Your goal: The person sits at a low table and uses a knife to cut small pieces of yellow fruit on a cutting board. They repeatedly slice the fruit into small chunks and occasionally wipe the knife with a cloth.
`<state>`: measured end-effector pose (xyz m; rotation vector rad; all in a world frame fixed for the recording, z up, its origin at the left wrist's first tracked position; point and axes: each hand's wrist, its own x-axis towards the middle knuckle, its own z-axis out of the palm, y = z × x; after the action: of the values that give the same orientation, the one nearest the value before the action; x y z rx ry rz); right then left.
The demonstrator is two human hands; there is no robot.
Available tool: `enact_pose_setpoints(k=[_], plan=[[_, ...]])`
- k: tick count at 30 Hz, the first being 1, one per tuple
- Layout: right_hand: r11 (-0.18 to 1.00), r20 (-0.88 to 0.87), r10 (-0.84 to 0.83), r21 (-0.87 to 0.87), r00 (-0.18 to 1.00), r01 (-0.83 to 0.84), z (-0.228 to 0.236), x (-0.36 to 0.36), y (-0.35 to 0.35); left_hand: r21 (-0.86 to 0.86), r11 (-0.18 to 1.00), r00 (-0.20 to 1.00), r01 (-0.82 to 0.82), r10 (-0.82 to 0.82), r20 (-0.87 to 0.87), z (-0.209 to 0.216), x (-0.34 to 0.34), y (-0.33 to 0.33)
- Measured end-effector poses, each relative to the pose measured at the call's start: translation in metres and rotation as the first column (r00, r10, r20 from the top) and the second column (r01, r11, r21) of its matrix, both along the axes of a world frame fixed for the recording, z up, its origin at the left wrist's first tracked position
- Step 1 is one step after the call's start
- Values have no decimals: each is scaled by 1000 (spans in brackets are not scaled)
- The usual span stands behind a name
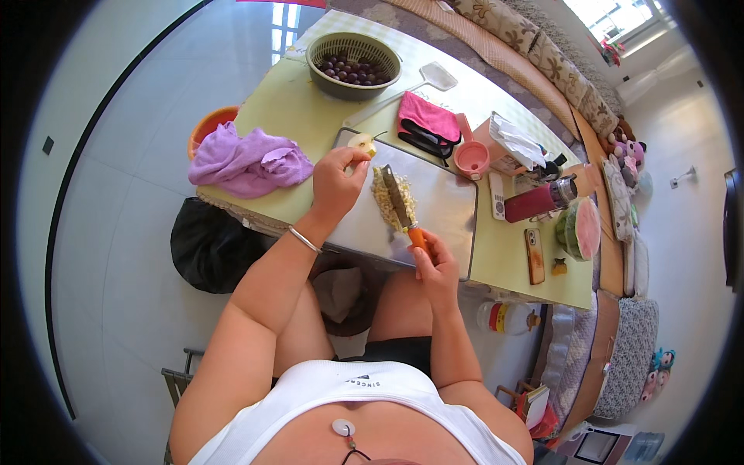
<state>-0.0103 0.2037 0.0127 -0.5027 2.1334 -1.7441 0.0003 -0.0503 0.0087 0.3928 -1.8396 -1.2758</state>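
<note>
My left hand (338, 183) pinches a piece of pear (362, 144) above the upper left part of a silver cutting board (442, 203). The pear's pale cut flesh shows, with a thin dark stem sticking out to the right. In my right hand (436, 268) is a knife (397, 200), gripped by its orange handle near the board's front edge. Its blade points away from me and lies over a heap of finely chopped pale pieces (380, 203) in the board's middle. Bits cling around the blade.
Behind the board are a colander of dark round fruit (353, 71), a white fly swatter (439, 76) and a pink cloth (428, 120). A purple towel (252, 161) lies left. Rightward stand a pink cup (471, 159), tissue box, remote, red flask (535, 203), phone (535, 256) and cut watermelon (577, 230).
</note>
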Motion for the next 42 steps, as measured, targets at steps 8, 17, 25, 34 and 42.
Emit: enact_pose_setpoints(k=[8,17,25,34,42], plan=[[998,-11,-26,-61,1000,25,11,7,-3,32,999,1000,19,-19,-7,0,0,1],[994,-62,-40,-102,997,33,16,12,-6,20,1000,1000,7,-7,-25,-3,0,0],[999,16,-35,-37,999,35,11,15,-4,42,999,1000,17,-16,-22,0,1,1],[999,30,-36,-39,999,37,15,13,-2,23,1000,998,4,-3,-67,-3,-2,1],[997,29,-70,-36,997,71,6,8,1,20,1000,1000,21,-20,-20,-3,0,1]])
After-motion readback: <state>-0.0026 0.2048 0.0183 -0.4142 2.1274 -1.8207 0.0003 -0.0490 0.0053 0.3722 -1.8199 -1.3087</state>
